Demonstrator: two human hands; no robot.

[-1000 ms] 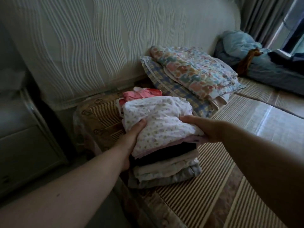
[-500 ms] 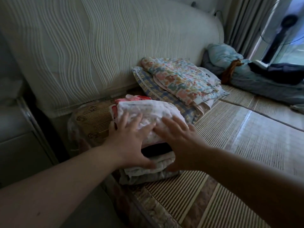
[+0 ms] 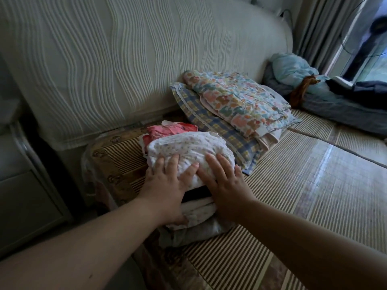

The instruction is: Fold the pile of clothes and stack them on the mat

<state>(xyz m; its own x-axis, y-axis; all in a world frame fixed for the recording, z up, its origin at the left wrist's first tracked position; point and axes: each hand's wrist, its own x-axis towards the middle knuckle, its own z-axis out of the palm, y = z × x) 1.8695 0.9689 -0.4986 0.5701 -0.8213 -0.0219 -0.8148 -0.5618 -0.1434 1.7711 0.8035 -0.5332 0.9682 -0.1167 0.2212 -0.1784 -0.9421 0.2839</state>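
A stack of folded clothes [image 3: 196, 225] stands on the striped bamboo mat [image 3: 282, 206] near its left edge. On top lies a folded white garment with a small floral print [image 3: 188, 147]. My left hand [image 3: 165, 185] and my right hand [image 3: 224, 185] both press flat on the near side of that top garment, fingers straight and spread. Below it show a dark layer, pale layers and a grey one at the bottom. A pink and red folded piece [image 3: 171, 129] sits just behind the stack.
Folded quilts [image 3: 236, 103], one checked and one with a colourful print, lie behind and right of the stack against the padded headboard [image 3: 125, 59]. Blue bedding [image 3: 303, 80] is heaped at the far right by the curtain. A grey cabinet [image 3: 21, 195] stands left of the bed.
A second ago both hands gripped the sides of the white floral garment as it came onto the stack. They have let go and now press flat on top of it.
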